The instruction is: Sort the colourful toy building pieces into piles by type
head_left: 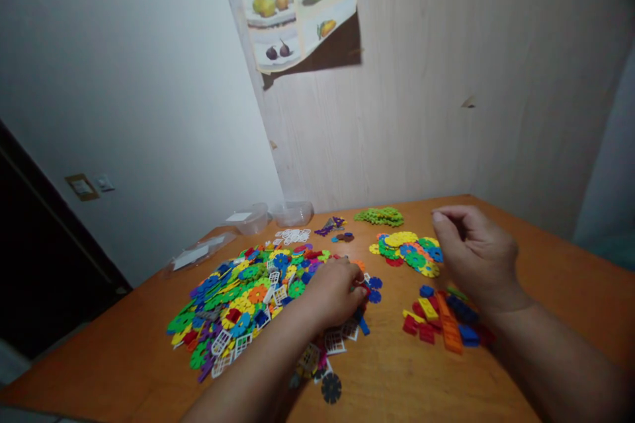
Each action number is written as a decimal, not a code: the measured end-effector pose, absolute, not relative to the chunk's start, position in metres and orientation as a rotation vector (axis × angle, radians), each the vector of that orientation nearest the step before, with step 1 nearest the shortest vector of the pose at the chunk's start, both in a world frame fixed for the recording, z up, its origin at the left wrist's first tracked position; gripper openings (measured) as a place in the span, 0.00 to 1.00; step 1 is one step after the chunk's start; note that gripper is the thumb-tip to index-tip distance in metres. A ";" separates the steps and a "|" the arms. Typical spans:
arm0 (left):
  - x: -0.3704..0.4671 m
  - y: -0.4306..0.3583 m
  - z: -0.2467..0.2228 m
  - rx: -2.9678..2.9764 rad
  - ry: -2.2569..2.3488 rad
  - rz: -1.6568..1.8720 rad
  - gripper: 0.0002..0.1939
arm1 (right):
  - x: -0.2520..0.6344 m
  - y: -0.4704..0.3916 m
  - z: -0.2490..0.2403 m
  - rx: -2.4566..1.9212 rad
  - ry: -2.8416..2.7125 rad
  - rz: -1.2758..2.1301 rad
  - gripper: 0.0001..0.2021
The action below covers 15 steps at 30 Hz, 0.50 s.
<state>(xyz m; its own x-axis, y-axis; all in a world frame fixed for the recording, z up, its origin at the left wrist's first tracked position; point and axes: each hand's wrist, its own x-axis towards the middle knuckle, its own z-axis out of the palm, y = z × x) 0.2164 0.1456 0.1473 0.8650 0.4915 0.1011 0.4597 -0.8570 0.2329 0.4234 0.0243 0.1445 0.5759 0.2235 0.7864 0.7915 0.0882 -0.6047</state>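
My left hand [337,287] rests on the right side of a big mixed pile of plastic building pieces [253,291]. Its fingers are curled down among the pieces, close to a small red one; what they pinch is hidden. The pile mixes coloured notched discs, bricks and white lattice windows [335,342]. My right hand [476,254] is raised with thumb and fingers closed; anything inside cannot be made out. Below it lies a smaller group of bricks [428,309], red, yellow and blue, with a long orange brick [449,322]. Just left of that hand is a group of larger notched discs [407,251].
Farther back lie green linked pieces [380,216], white pieces [292,236], purple pieces [331,226] and a few brown ones [343,237]. Clear plastic tubs [292,214] and a clear bag [198,254] stand along the back left. A black disc [331,388] lies near the front of the wooden table [387,383].
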 end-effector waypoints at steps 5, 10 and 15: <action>0.232 0.148 0.140 3.025 0.698 0.140 0.10 | 0.423 0.025 0.144 -1.438 -0.926 -0.513 0.09; 0.237 0.153 0.136 2.999 0.713 0.078 0.10 | 0.423 0.026 0.145 -1.421 -0.937 -0.527 0.09; 0.235 0.146 0.142 2.853 0.697 0.245 0.12 | 0.421 0.026 0.145 -1.400 -0.943 -0.537 0.08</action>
